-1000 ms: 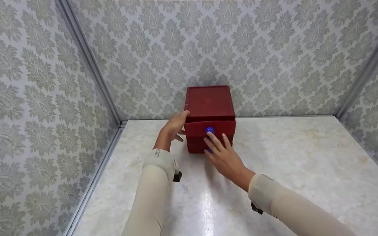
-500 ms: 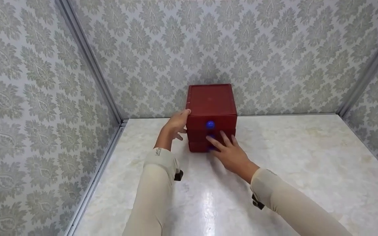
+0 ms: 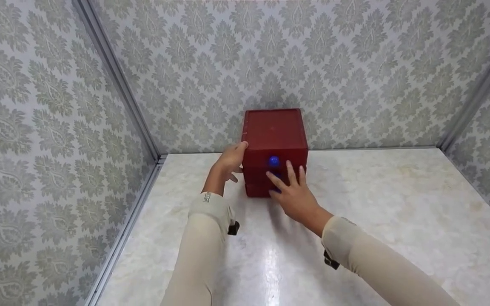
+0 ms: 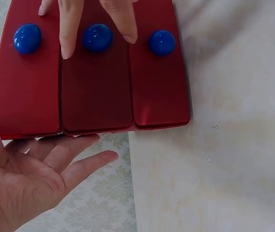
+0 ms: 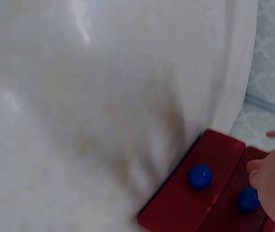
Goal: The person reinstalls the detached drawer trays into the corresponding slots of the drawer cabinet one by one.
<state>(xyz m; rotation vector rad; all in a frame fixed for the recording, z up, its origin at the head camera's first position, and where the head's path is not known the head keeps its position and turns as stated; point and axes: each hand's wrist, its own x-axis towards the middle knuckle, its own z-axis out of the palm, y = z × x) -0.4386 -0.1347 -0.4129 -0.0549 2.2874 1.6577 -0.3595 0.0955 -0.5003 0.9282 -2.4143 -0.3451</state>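
A small red cabinet (image 3: 272,127) stands near the back wall, with three stacked drawers and round blue knobs. All three drawer fronts sit shut, as the left wrist view shows, with the top knob (image 4: 27,38), middle knob (image 4: 98,37) and bottom knob (image 4: 162,42) in a row. My left hand (image 3: 230,159) rests on the cabinet's left side, thumb at the upper edge and fingers extended along the side. With fingers spread, my right hand (image 3: 298,197) is at the drawer fronts, around the middle knob; whether its fingertips press there is unclear.
The cabinet stands on a pale marbled table (image 3: 389,212). Behind it rises a patterned back wall (image 3: 270,55), with another patterned wall (image 3: 36,127) on the left. A grey metal rail (image 3: 121,236) runs along the table's left edge.
The top drawer, slightly out one second ago, has gone in flush. My right hand has moved off the top knob, slightly right. My left hand has stayed on the cabinet's side.
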